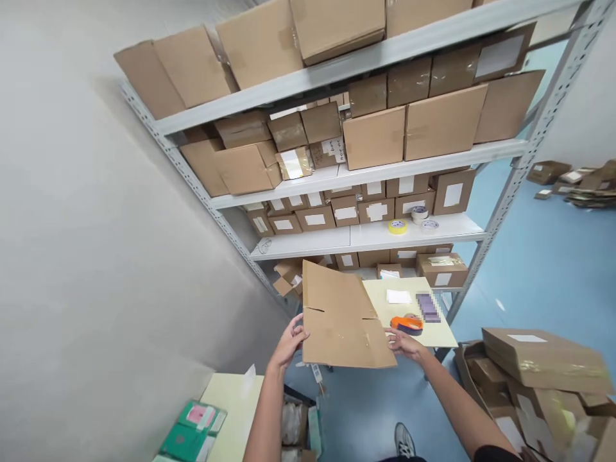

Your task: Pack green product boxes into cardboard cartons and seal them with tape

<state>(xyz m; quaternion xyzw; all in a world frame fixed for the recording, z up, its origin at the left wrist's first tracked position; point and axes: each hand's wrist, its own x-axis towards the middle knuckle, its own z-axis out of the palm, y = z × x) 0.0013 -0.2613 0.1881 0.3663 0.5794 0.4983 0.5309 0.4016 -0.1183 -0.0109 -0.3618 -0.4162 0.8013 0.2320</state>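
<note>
A flattened piece of brown cardboard point(341, 333) with two short slits is held up in front of me, tilted, above the floor. My left hand point(290, 343) grips its left edge, thumb on the near face. At the lower right corner, my right hand point(404, 343) pinches the other edge. Behind the sheet stands a pale yellow table point(436, 333), partly covered by it. On that table an orange tape dispenser point(407, 325) lies just beyond my right hand, with white paper point(398, 296) and a blurred purple item point(427, 308) farther back.
Metal shelving point(346, 240) full of cardboard boxes spans the back, with a yellow tape roll point(397, 226) on one shelf. Piled boxes point(543, 366) stand at the right. Green packages point(190, 433) lie on a second table point(231, 398) at lower left.
</note>
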